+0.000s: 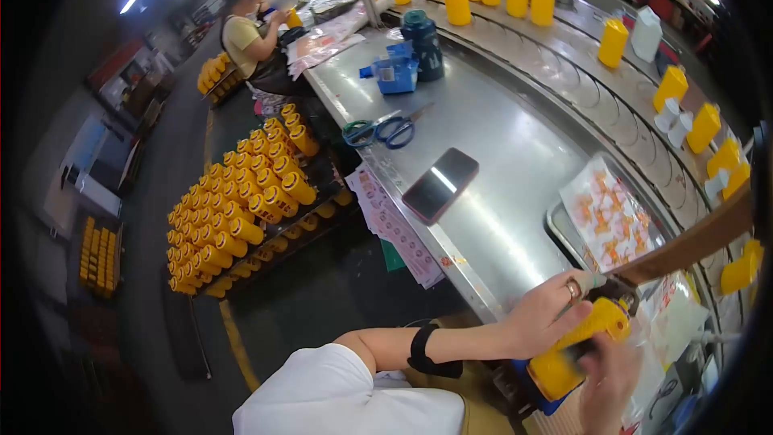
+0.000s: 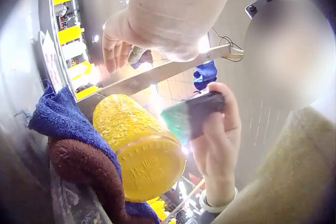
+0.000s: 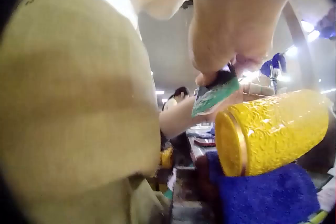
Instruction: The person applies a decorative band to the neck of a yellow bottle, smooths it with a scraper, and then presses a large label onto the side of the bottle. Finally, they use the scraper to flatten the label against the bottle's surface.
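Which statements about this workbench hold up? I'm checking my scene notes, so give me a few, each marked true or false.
1. The yellow jar lies on its side on a blue towel. True.
2. The right hand is empty. False: it pinches a small dark pad with a green edge, close to the jar's base.
3. A phone lies flat on the metal table. True.
4. The scissors on the table have red handles. False: the handles are blue and green.
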A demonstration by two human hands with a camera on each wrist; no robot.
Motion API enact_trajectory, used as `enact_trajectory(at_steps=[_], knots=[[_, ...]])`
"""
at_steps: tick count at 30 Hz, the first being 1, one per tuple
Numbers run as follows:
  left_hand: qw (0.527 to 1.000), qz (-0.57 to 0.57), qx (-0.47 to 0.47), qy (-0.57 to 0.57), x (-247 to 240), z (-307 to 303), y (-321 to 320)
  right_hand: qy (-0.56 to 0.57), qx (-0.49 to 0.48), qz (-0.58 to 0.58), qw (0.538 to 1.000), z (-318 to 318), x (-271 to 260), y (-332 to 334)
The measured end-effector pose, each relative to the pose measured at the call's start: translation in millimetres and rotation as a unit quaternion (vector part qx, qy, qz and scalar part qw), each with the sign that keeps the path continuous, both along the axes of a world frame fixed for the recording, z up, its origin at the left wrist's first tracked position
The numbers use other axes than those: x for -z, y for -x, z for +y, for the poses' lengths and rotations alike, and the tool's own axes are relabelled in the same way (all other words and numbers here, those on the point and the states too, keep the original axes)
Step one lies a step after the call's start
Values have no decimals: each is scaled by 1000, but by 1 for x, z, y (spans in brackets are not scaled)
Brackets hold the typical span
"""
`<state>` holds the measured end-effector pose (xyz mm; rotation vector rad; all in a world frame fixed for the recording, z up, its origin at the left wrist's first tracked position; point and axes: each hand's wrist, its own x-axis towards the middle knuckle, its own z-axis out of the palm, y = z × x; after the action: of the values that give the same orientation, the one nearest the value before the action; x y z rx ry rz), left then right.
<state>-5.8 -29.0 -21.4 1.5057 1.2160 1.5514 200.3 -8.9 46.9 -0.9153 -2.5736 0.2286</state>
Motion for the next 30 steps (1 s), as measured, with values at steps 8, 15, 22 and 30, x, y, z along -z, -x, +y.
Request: enact_trajectory(at_steps=[8,15,22,30], knots=[[993,-80,55,61,6,-12,5,-106,-197,15,975,-20,2,-6],[990,3,103,99,13,-26,-4,136,315,341,875,2,17,-43],[966,231,109,-28,29,-49,-14,134,319,402,848,-22,75,-27],[933,337,123,-37,7,-50,-17,231,357,506,750,-18,62,-49]])
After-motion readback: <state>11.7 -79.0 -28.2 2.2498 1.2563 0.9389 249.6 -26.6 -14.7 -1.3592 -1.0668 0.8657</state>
